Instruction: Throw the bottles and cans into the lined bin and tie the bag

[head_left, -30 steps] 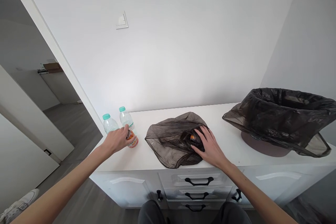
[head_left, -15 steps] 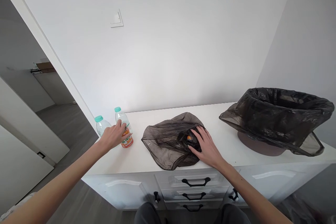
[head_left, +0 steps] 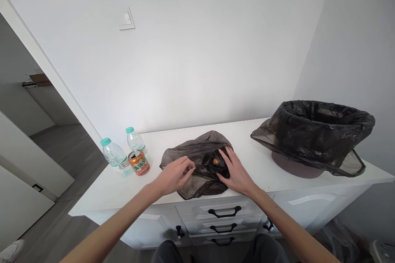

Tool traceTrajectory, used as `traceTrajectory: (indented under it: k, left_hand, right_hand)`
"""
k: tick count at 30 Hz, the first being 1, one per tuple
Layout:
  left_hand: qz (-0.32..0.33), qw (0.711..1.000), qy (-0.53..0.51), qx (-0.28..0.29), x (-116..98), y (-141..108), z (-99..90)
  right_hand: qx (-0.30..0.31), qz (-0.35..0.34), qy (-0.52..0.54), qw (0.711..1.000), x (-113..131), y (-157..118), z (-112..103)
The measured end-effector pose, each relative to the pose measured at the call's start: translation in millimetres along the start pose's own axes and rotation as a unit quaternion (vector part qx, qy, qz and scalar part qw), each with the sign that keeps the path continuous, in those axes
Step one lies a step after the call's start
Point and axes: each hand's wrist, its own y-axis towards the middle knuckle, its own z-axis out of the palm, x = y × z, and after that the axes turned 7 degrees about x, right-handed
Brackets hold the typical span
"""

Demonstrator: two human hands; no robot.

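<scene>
A dark see-through plastic bag lies crumpled on the white countertop. My right hand curves round a bunched part of it, thumb and fingers on either side. Something orange, too covered to name, shows within the bunched plastic. Over the bag's left front hovers my left hand, fingers loosely bent, thumb apart from them, holding nothing. An orange can with an opened top stands left of that hand. Beside and behind it are two clear bottles, the nearer and farther, with turquoise caps.
At the right, a brownish bin lined with a black bag stands on the counter. A white wall with a light switch rises behind. Below the counter edge are drawers with black handles. A doorway opens at the left.
My left hand has moved right, away from the can and bottles, to above the bag. The can now stands uncovered. My right hand stays on the bag. The view has shifted slightly.
</scene>
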Motion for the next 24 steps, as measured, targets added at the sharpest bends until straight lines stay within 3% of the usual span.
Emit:
traceTrajectory:
  k: [4, 7, 12, 17, 20, 24]
  left_hand:
    - [-0.011, 0.994, -0.101, -0.049, -23, 52, 44.0]
    - [-0.064, 0.988, -0.127, -0.062, -32, 83, 58.5]
    - [-0.176, 0.973, -0.145, -0.035, -39, 116, 57.4]
    - [-0.307, 0.939, -0.152, -0.03, -37, 142, 59.6]
    - [-0.327, 0.93, -0.161, -0.036, -37, 151, 61.0]
    - [-0.303, 0.934, -0.181, -0.049, -39, 143, 51.2]
  right_hand:
    - [0.043, 0.055, 0.065, 0.995, -2, 1, 0]
    - [0.066, 0.081, 0.109, 0.989, -4, 3, -1]
    - [0.078, 0.056, 0.164, 0.982, -9, 6, -6]
    - [0.109, 0.047, 0.182, 0.976, -13, 8, -9]
    - [0.11, 0.059, 0.18, 0.976, -14, 9, -8]
    - [0.084, 0.09, 0.17, 0.978, -18, 9, -3]
